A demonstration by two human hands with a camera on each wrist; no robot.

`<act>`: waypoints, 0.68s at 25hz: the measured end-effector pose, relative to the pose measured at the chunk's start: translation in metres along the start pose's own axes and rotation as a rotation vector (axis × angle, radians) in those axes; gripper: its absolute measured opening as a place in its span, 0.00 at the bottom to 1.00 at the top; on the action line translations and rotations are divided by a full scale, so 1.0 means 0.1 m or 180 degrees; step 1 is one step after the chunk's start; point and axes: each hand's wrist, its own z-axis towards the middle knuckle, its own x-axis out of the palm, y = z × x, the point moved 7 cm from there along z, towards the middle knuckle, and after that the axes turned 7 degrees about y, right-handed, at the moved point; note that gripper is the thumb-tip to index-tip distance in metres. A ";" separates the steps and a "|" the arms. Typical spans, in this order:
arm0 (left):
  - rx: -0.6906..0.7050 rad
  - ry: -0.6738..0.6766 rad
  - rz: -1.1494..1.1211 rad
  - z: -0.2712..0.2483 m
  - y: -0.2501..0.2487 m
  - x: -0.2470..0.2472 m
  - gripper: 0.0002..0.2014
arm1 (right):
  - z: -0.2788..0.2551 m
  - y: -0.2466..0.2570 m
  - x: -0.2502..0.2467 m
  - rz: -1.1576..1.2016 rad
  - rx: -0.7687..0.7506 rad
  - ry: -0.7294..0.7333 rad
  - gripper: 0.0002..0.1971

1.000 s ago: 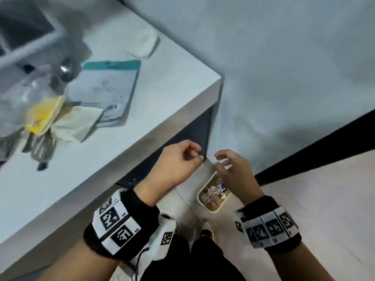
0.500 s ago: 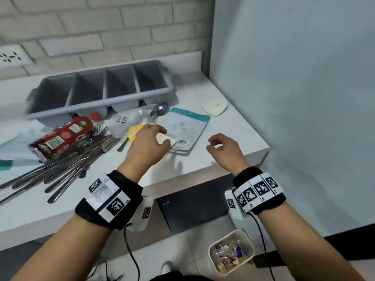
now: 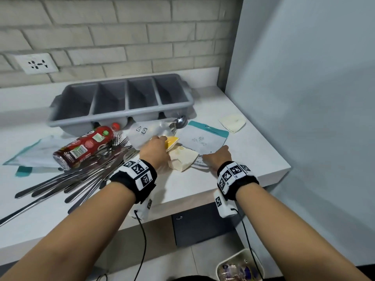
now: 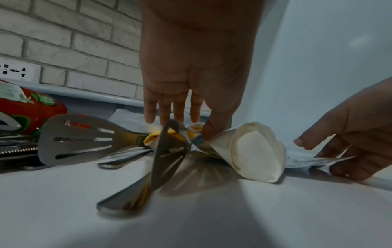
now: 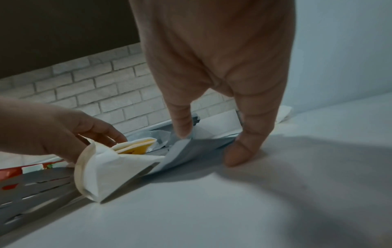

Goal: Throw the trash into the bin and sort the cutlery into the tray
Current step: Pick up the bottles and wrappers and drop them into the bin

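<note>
My left hand (image 3: pixel 159 146) pinches a cream paper napkin (image 3: pixel 183 160) with a yellow wrapper (image 3: pixel 172 141) behind it; in the left wrist view the thumb presses the napkin (image 4: pixel 256 151) and the fingers (image 4: pixel 179 114) reach the wrapper. My right hand (image 3: pixel 214 156) pinches the near edge of a white pouch with a teal top (image 3: pixel 203 138); the right wrist view shows that pouch (image 5: pixel 191 151) lifted at the corner. A grey four-compartment tray (image 3: pixel 121 116) stands at the back. Several pieces of cutlery (image 3: pixel 81 177) lie at the left. The bin (image 3: pixel 229 260) is on the floor, lower right.
A red bottle (image 3: pixel 85 146) lies on the cutlery, with a clear bag (image 3: pixel 146 131) and a spoon (image 3: pixel 180 121) by the tray. A second napkin (image 3: pixel 232 122) lies near the right wall. Another teal-edged pouch (image 3: pixel 30 153) is at the left. The counter edge runs close to my wrists.
Both hands rose from over the floor bin to the counter. The left hand took hold of the napkin and wrapper, and the right hand reached the pouch's near edge.
</note>
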 end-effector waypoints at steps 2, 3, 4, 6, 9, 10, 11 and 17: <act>0.0050 -0.0098 0.0152 0.03 -0.01 0.00 0.23 | 0.04 -0.01 0.04 0.0114 0.0154 -0.0042 0.34; 0.0109 -0.0176 0.0200 0.04 -0.02 -0.01 0.21 | 0.07 -0.02 0.06 0.0062 0.0214 -0.0078 0.33; 0.0178 -0.0245 0.0220 0.05 -0.03 -0.03 0.18 | 0.09 -0.04 0.05 -0.0025 0.0246 -0.0132 0.31; 0.0316 -0.0361 0.0293 0.07 -0.05 -0.09 0.17 | 0.14 -0.07 0.03 -0.0149 0.0223 -0.0185 0.22; 0.0421 -0.0689 0.0538 0.06 -0.06 -0.22 0.22 | 0.15 -0.07 -0.08 -0.0258 0.0093 -0.0138 0.15; 0.0431 -0.0837 0.0541 0.02 -0.04 -0.29 0.22 | 0.14 -0.05 -0.14 -0.0206 0.0028 -0.0183 0.15; 0.0446 -0.0972 0.0466 -0.01 -0.04 -0.35 0.20 | 0.11 -0.05 -0.22 -0.0110 -0.0021 -0.0259 0.16; 0.0681 -0.1480 -0.0548 -0.39 -0.23 -0.63 0.13 | -0.14 -0.17 -0.63 0.0421 -0.0315 -0.0887 0.17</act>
